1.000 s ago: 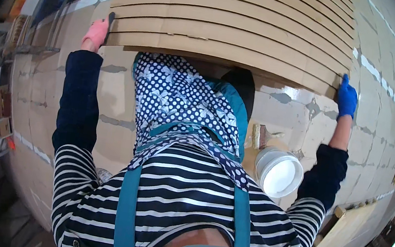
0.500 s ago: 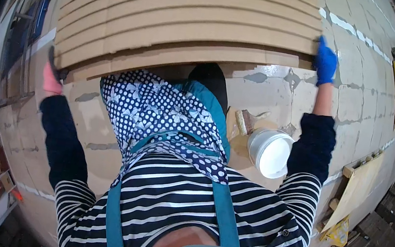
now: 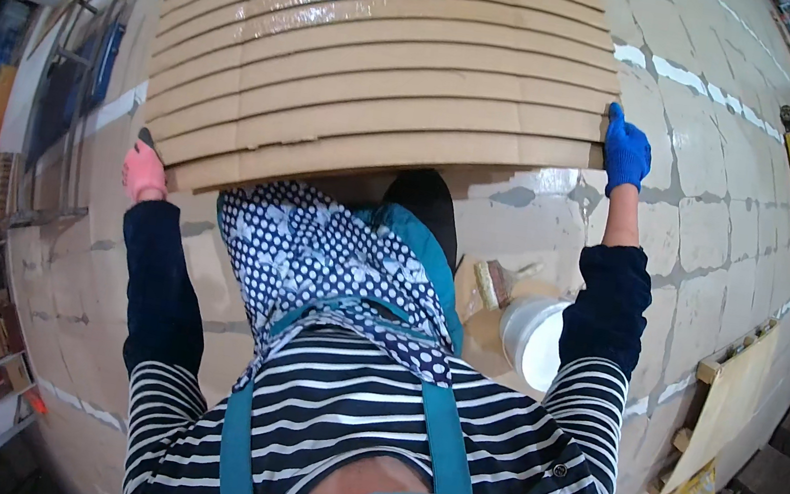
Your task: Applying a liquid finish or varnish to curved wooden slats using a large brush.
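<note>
Namely: one slatted cardboard panel [image 3: 388, 79], glossy in patches, upper centre of frame. One left hand [image 3: 145, 171], pink-gloved, closed on its lower-left edge. One right hand [image 3: 628, 154], blue-gloved, curled closed on its right edge, thumb along it; finger undersides hidden. One brush [image 3: 491, 285], beside a white bucket [image 3: 522, 338], right of centre.

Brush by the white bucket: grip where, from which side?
Probably by the handle of the brush, right hand coming from above and the right: the brush lies flat, handle pointing rightward, bristles leftward, and the bucket stands on its near side.
</note>
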`<state>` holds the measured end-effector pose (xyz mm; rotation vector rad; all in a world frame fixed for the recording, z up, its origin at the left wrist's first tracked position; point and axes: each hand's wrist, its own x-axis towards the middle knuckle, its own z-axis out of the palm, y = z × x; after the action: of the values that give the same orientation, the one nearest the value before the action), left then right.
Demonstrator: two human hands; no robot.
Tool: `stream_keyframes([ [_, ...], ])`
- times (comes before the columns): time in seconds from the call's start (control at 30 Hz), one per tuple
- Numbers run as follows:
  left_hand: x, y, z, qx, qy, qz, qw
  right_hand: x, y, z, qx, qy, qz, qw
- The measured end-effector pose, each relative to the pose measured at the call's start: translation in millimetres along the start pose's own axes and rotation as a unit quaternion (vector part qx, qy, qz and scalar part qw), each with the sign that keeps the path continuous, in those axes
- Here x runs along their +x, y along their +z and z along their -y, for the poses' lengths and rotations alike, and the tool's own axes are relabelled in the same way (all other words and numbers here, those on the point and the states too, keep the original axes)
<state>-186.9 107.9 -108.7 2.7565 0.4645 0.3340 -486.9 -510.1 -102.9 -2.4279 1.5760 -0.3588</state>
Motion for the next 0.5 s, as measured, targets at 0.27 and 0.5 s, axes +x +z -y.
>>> stream_keyframes([
  [0.27, -0.2, -0.6, 0.3, 0.042, 0.015, 0.044, 0.998, 2.3, 0.8, 0.7, 0.012, 0.009, -0.007, 1.0],
  [0.5, 16.2, -26.1, -8.1, 0.113, 0.116, 0.079, 0.984, 15.4, -21.0, 1.8, -0.083, -0.049, 0.042, 0.994],
])
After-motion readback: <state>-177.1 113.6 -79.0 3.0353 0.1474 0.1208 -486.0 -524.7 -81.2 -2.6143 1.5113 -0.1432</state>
